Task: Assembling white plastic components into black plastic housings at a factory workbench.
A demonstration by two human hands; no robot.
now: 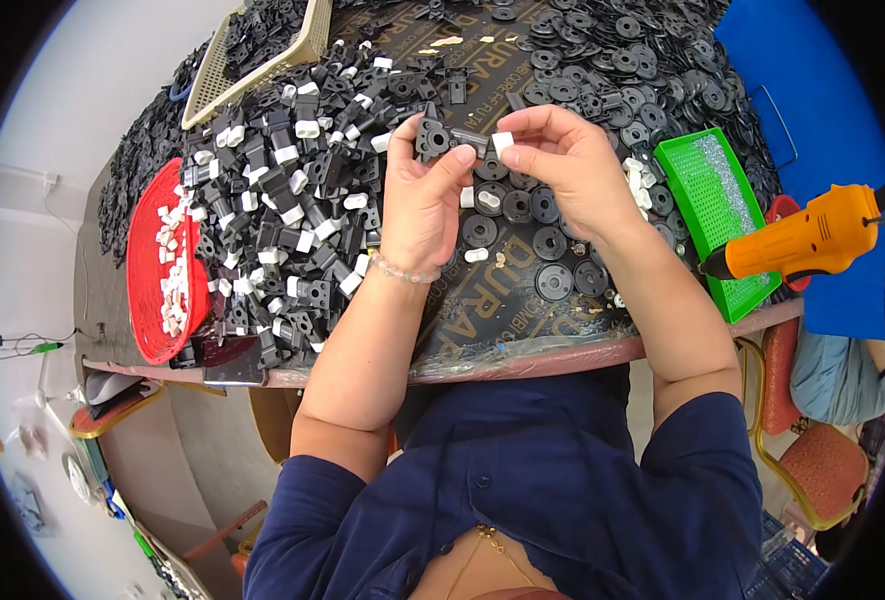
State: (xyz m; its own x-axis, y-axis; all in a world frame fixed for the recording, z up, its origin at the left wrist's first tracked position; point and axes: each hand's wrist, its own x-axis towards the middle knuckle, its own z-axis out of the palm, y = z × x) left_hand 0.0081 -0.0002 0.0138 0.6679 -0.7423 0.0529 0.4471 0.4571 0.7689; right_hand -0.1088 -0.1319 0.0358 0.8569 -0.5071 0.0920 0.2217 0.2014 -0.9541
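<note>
My left hand (426,190) is closed around a black plastic bracket (432,138) with round holes, its dark post pointing right. Between the thumb and fingers of my right hand (570,165) is a small white plastic cap (504,143), close to the end of that post. Whether the cap touches the post I cannot tell. Left of my hands lies a big heap of black brackets (281,150), many with white caps fitted. Under and beyond my right hand are black round discs (554,281), and a few loose white caps (477,255) lie between my forearms.
A red basket (203,285) of white caps stands at the left, a beige basket (203,95) of black parts behind it. On the right are a green tray (678,165) with small metal pieces and an orange power screwdriver (803,238). The table's edge (523,362) runs before me.
</note>
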